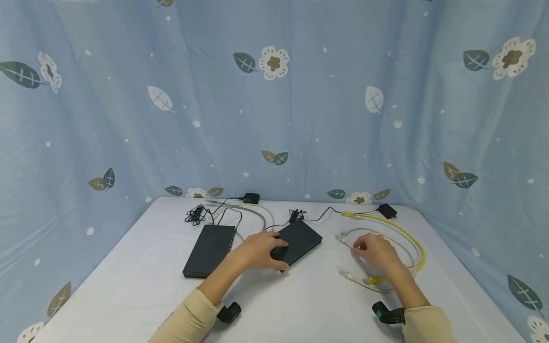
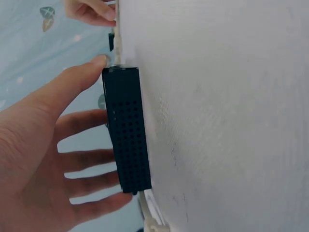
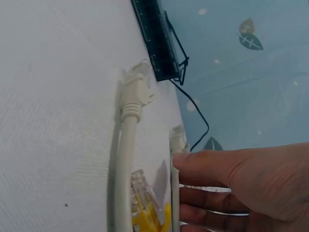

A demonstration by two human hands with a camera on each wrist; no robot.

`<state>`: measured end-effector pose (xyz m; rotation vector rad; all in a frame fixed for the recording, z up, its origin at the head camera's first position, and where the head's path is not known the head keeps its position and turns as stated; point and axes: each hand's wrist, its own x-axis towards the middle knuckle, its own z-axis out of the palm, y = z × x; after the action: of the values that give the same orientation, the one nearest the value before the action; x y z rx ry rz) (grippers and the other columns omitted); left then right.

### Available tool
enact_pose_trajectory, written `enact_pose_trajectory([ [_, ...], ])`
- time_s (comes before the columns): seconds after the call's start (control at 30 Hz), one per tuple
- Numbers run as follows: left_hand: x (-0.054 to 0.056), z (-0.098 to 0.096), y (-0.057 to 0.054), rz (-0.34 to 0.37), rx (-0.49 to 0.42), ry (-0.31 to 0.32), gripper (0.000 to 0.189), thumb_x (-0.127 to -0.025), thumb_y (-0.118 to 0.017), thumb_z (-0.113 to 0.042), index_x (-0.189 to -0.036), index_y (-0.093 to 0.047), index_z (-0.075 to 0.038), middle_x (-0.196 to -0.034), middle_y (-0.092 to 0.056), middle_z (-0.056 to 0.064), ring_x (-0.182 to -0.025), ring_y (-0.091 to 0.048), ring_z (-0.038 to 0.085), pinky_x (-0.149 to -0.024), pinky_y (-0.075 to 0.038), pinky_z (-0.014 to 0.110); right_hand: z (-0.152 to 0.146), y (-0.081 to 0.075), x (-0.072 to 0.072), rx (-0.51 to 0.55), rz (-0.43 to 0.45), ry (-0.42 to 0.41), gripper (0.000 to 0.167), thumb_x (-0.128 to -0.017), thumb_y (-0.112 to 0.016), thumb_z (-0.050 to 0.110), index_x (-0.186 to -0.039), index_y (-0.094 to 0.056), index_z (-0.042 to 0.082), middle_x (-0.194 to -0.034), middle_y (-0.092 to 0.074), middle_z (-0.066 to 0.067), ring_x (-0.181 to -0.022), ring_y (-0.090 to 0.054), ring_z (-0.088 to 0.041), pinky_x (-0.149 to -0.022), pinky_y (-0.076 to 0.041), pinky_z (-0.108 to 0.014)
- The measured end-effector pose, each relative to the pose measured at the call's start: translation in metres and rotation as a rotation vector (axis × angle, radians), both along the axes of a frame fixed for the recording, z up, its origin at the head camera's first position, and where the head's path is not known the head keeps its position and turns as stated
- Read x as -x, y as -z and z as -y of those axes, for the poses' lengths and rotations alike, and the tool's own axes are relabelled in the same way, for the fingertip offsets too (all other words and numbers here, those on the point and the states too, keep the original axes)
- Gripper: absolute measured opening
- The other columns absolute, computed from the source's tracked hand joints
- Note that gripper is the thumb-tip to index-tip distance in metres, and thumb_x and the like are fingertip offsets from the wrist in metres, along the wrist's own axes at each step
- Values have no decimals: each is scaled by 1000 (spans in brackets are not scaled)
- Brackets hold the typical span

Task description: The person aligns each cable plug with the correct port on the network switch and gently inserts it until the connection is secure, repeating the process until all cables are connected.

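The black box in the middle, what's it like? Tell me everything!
It's a flat, rectangular black box, maybe plastic or metal. One side has small round holes; another, a row of sockets. It seems to lie flat on the white table, turned at an angle. The person's left grip reaches over it, fingertips apparently touching; a thin black cord bundle lies behind.

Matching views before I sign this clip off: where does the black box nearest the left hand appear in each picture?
Head: the black box is right of centre, lower half, the left hand at its left end.
Left wrist: left of centre, its perforated side showing.
Right wrist: cut off by the top edge, near the middle.
Shared landmark: the right hand.
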<state>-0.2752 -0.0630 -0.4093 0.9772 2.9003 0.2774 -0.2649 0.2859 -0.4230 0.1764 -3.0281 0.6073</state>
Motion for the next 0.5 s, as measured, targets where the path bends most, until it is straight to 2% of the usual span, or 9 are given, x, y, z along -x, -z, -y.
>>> enact_pose_trajectory([
  [0.27, 4, 6, -1, 41, -47, 56, 63, -80, -72, -60, -133, -63, -26, -150, -47, 12, -139, -46, 29, -106, -45, 50, 4, 2, 1, -19, -17, 11, 8, -85, -74, 15, -91, -76, 9, -83, -71, -1, -75, -62, -15, -67, -51, -39],
  [0.5, 3, 3, -2, 36, -25, 64, 58, -83, -72, -55, -133, -63, -27, -150, -48, 13, -138, -46, 30, -107, -44, 50, 4, 4, 1, -23, -11, 38, 5, -85, -75, 15, -87, -75, 11, -82, -70, 0, -73, -60, -15, -64, -49, -37],
])
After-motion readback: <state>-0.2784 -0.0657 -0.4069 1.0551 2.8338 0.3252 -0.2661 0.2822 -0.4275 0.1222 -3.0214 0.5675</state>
